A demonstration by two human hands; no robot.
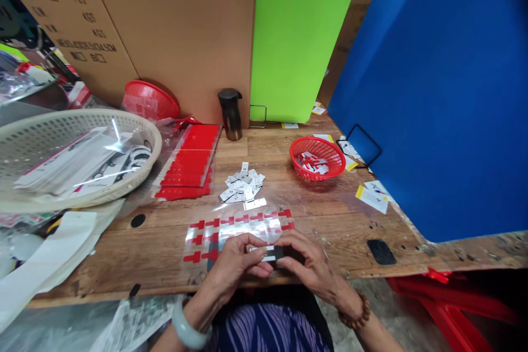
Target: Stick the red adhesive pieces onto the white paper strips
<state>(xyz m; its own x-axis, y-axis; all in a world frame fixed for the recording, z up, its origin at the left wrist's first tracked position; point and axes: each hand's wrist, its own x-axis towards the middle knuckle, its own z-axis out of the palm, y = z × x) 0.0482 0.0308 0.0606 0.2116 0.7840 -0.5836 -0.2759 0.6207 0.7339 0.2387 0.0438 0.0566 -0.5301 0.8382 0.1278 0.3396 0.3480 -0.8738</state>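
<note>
Near the table's front edge, my left hand point(243, 256) pinches the left end of a small white and dark piece point(271, 253). The fingers of my right hand point(305, 261) are closed on its right, dark end. Beneath and beyond my hands lies a clear sheet with rows of red T-shaped stickers point(198, 240), partly covered by my left hand. Just past the sheet is a loose pile of small white and grey pieces point(243, 184), with one piece point(254, 204) lying at its near side. A red basket point(317, 175) to the right holds red and white pieces.
A cream basket point(154, 146) of packaged items fills the left, beside red sheets point(187, 157). A dark bottle point(231, 115) stands at the back before cardboard. Green point(297, 33) and blue boards point(437, 104) rise behind and right. Cards point(372, 198) lie near the blue board.
</note>
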